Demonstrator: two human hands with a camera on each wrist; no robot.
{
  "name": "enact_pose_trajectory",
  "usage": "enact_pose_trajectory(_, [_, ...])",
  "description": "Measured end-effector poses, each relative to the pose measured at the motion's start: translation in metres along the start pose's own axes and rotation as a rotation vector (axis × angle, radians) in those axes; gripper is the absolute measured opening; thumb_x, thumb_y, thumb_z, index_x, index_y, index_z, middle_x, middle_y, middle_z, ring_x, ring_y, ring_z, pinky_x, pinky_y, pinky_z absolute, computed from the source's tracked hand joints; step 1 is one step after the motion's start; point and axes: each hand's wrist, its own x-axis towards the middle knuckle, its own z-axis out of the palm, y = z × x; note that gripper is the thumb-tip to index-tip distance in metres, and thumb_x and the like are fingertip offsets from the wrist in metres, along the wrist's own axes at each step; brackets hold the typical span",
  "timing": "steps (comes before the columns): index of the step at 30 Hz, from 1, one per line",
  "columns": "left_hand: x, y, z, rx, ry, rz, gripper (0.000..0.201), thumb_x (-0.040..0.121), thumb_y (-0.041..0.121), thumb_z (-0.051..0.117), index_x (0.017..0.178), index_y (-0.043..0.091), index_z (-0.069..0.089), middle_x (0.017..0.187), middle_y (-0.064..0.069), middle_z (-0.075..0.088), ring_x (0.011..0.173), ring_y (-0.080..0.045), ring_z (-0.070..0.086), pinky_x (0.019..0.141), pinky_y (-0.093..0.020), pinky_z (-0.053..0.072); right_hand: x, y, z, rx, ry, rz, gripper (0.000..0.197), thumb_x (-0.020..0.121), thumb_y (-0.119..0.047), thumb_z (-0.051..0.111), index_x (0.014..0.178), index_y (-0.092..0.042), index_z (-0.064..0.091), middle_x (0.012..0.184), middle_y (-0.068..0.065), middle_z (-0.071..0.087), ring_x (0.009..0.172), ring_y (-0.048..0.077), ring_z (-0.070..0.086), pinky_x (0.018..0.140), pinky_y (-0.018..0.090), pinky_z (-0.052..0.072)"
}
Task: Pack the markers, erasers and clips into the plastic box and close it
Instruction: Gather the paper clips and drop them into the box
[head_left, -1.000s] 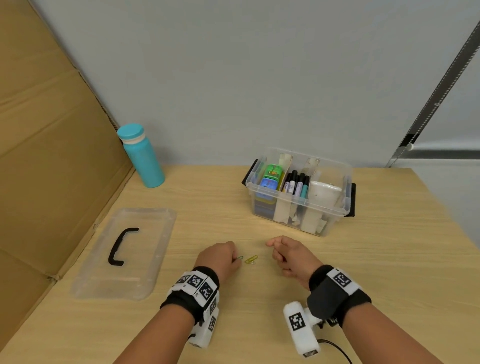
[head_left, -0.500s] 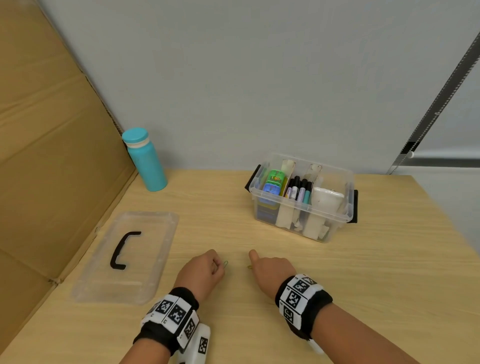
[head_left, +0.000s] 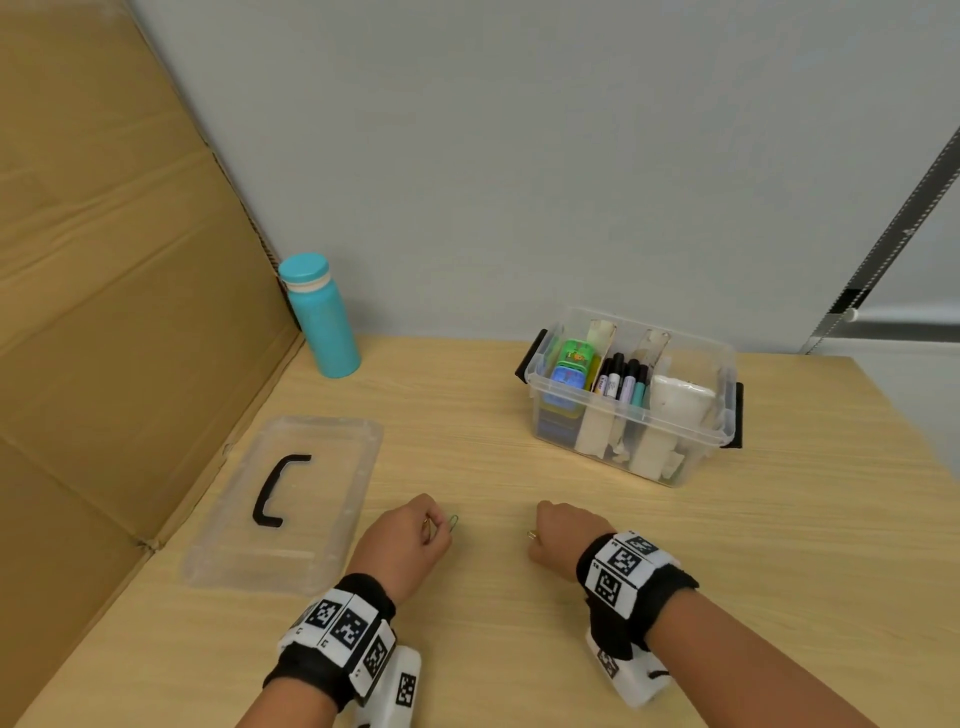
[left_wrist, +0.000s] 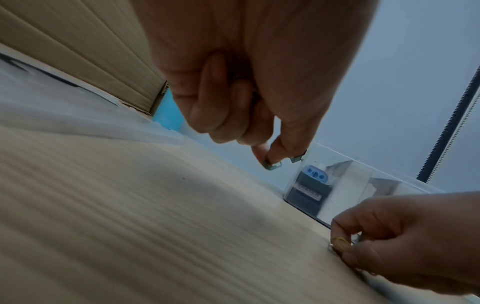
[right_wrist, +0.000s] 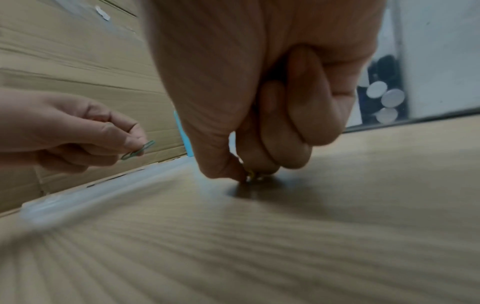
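My left hand (head_left: 410, 540) pinches a green paper clip (head_left: 454, 521) between thumb and forefinger, a little above the table; the green paper clip (right_wrist: 137, 152) also shows in the right wrist view. My right hand (head_left: 561, 530) pinches a yellow paper clip (left_wrist: 341, 242) down at the table top, fingers curled over it. The clear plastic box (head_left: 631, 395) stands open at the back right, with erasers, markers (head_left: 621, 379) and white bundles in its compartments. Its clear lid (head_left: 283, 501) with a black handle lies flat at the left.
A teal bottle (head_left: 319, 314) stands at the back left by the wall. A large cardboard sheet (head_left: 104, 312) leans along the table's left side. The wooden table (head_left: 779, 545) ends at the right, past the box.
Both hands have drawn apart. The left lifted the green clip and moved left; the right came down on the yellow clip and pinched it.
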Motion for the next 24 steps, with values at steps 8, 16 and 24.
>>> enact_pose_trajectory(8, [0.0, -0.001, -0.012, -0.057, -0.047, 0.094, 0.009, 0.092, 0.025, 0.053, 0.085, 0.019, 0.056, 0.055, 0.005, 0.044, 0.049, -0.007, 0.036, 0.05, -0.02, 0.031, -0.015, 0.016, 0.015, 0.271, 0.073, -0.031, 0.012, 0.099, -0.026, 0.035, 0.099, -0.015, 0.039, 0.072, -0.006, 0.044, 0.061, 0.008, 0.041, 0.056, 0.02, 0.034])
enact_pose_trajectory(16, [0.005, 0.01, -0.017, -0.086, -0.062, 0.185, 0.011, 0.091, 0.028, 0.053, 0.081, 0.025, 0.054, 0.055, 0.006, 0.044, 0.048, -0.007, 0.037, 0.05, -0.022, 0.032, -0.062, 0.037, 0.011, 0.476, 0.335, -0.061, 0.012, 0.1, -0.024, 0.038, 0.094, -0.015, 0.044, 0.062, -0.005, 0.049, 0.054, 0.01, 0.041, 0.055, 0.022, 0.035])
enact_pose_trajectory(24, [0.02, 0.045, -0.004, -0.183, 0.054, 0.136, 0.01, 0.088, 0.031, 0.054, 0.079, 0.027, 0.054, 0.076, -0.015, 0.066, 0.072, -0.03, 0.061, 0.073, -0.045, 0.052, -0.117, 0.077, -0.093, 0.301, 0.45, -0.083, 0.014, 0.1, -0.027, 0.038, 0.096, -0.016, 0.045, 0.064, 0.0, 0.055, 0.055, 0.015, 0.047, 0.056, 0.031, 0.039])
